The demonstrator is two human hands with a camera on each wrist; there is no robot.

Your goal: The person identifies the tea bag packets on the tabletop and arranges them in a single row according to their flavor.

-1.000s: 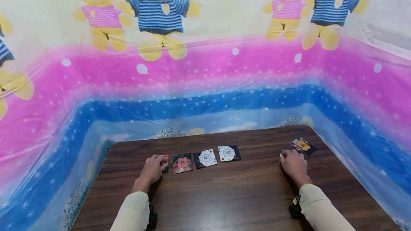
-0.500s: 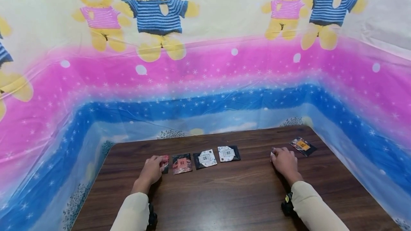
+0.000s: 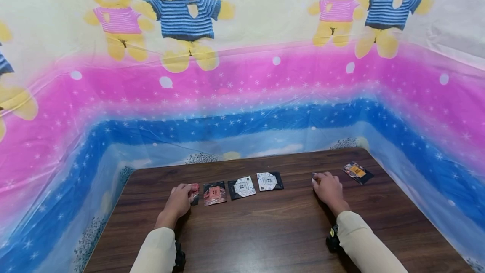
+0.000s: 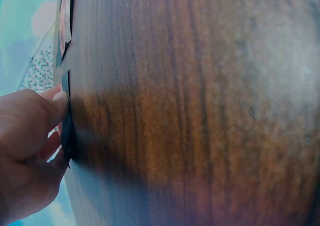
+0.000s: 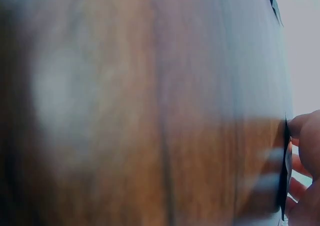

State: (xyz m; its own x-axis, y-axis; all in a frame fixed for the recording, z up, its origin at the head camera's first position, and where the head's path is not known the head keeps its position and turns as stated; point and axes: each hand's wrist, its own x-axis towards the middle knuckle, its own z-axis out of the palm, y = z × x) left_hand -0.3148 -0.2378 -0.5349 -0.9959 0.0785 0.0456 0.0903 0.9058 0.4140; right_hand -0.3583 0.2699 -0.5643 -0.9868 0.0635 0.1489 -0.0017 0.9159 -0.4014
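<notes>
At the left end of a row of flat sachets, my left hand (image 3: 178, 202) pinches a red and black sachet (image 3: 195, 194) at its left side, covering part of it. In the left wrist view, the thumb lies over the dark edge of that sachet (image 4: 68, 128). My right hand (image 3: 329, 188) is farther right, with its thumb and fingers on another sachet, mostly hidden under the hand. The right wrist view shows this dark-edged sachet (image 5: 285, 173) edge-on, close to the tabletop.
A red-patterned sachet (image 3: 214, 193) and two black-and-white sachets, one in the middle (image 3: 243, 187) and one at the right (image 3: 269, 181), continue the row. A sachet with an orange label (image 3: 357, 173) lies far right on the wooden table (image 3: 246, 235). A bear-print cloth (image 3: 242, 75) surrounds the table.
My right hand has moved left along the table with its sachet, away from the orange-labelled one. The left hand has stayed in place on the red and black sachet.
</notes>
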